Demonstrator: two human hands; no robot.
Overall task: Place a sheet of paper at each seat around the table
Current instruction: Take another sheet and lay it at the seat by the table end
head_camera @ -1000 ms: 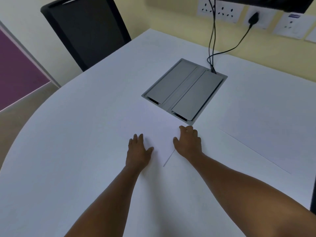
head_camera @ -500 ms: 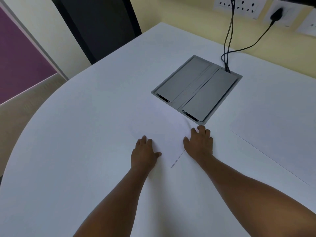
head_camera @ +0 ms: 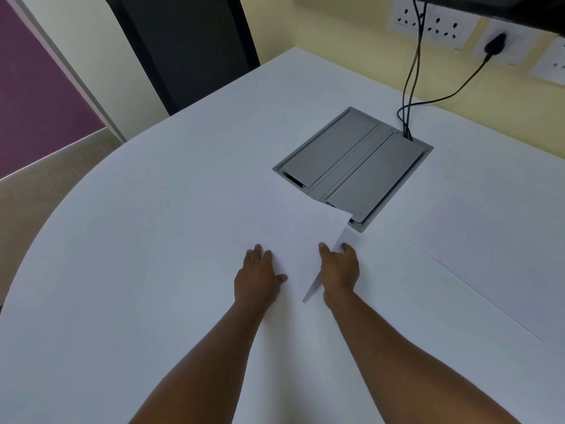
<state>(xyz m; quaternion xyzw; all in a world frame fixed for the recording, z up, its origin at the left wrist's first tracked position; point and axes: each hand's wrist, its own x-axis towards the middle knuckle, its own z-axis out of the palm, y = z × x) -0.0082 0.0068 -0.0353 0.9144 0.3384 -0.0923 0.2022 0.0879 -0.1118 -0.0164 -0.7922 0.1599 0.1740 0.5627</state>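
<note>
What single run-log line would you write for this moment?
left hand: flat on sheet | right hand: lifting sheet's right edge | second sheet: flat at right | chair: far side

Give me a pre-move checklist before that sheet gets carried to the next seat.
1. Right hand has a grip on the sheet of paper: ok, fingers pinch its raised right edge.
2. Left hand steadies the sheet: ok, it lies flat on the left edge.
3. Sheet is free of the grey cable box: not ok, its lifted far corner overlaps the box's near edge.
4. Only one sheet is being lifted: cannot tell.
5. Seat on the right is already served: ok, a second sheet lies flat there.
6. Black chair seat has paper: not ok, none shows on the table before it.
</note>
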